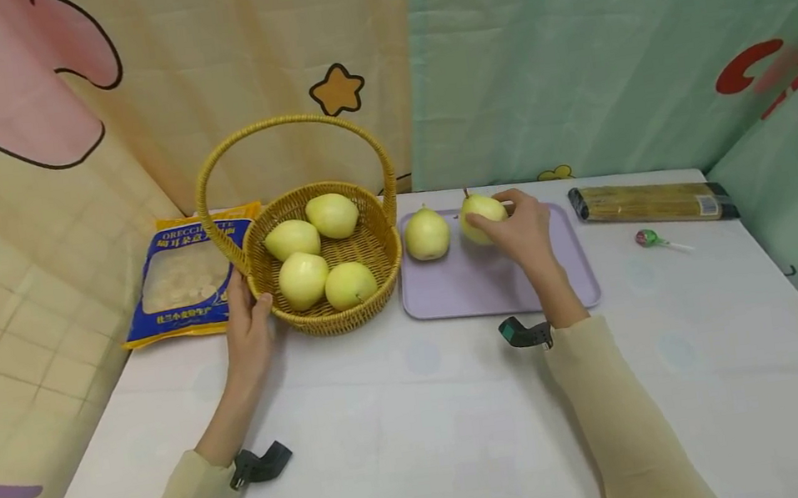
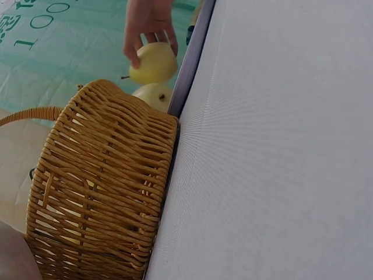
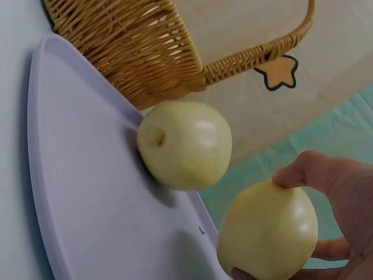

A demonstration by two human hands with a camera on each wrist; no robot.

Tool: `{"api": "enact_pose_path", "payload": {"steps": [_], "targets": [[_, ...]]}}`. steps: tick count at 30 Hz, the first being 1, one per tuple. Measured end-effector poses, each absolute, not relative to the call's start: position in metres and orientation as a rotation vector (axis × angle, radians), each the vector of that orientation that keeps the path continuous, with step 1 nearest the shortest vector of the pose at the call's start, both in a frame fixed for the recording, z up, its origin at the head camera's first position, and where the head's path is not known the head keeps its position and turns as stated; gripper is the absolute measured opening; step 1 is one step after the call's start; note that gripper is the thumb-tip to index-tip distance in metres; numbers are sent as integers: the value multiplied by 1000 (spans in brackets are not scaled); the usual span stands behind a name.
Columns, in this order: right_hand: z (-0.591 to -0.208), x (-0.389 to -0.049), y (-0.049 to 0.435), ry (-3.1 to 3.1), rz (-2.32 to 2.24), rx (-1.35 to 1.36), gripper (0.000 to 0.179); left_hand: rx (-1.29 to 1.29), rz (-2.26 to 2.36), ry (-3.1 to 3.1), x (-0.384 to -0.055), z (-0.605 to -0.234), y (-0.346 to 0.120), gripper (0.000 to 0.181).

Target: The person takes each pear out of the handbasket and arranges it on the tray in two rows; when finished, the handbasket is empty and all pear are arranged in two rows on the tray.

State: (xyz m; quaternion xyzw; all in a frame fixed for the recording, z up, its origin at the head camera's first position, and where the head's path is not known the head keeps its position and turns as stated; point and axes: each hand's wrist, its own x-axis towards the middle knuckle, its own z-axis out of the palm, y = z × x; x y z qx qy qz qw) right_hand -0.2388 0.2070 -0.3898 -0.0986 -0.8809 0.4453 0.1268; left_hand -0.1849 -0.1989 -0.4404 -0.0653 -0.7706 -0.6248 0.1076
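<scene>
My right hand [image 1: 527,230] pinches a yellow-green pear [image 1: 481,217] between thumb and fingers. In the right wrist view this held pear [image 3: 269,232] is apart from the tray, its shadow falling on the surface. Another pear [image 1: 426,234] sits on the left part of the lilac tray [image 1: 495,291]. Left of the tray stands a wicker basket [image 1: 336,322] with a tall handle and several pears [image 1: 304,280] inside. My left hand [image 1: 249,332] rests against the basket's left side, thumb toward the front; its fingers are partly hidden.
A blue and yellow pasta bag [image 1: 180,282] lies left of the basket, partly behind its handle. Right of the tray are a long pack of dry noodles [image 1: 650,203] and a wrapped lollipop [image 1: 659,240]. Patterned curtains hang behind the white table [image 1: 409,441].
</scene>
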Motion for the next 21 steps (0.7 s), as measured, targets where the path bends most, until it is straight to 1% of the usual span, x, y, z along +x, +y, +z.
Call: {"api": "enact_pose_path", "payload": {"steps": [6,12,17,21], "targets": [[-401,-239,213,-2638,1245,-373,71,-185,-1829,-2265,-185,-441,-198,69],[-403,-239,215,-2662,1231,-399,75,-186,-1828,-2268,-185,-442,-199,69],[-403,-241,217,-2745,1184,-351,78,-193,-1823,-2268,-184,-441,-198,69],[-406,-244,214,-2809,1140,-269,74,-195,-1815,-2273,-185,-441,-199,69]]}}
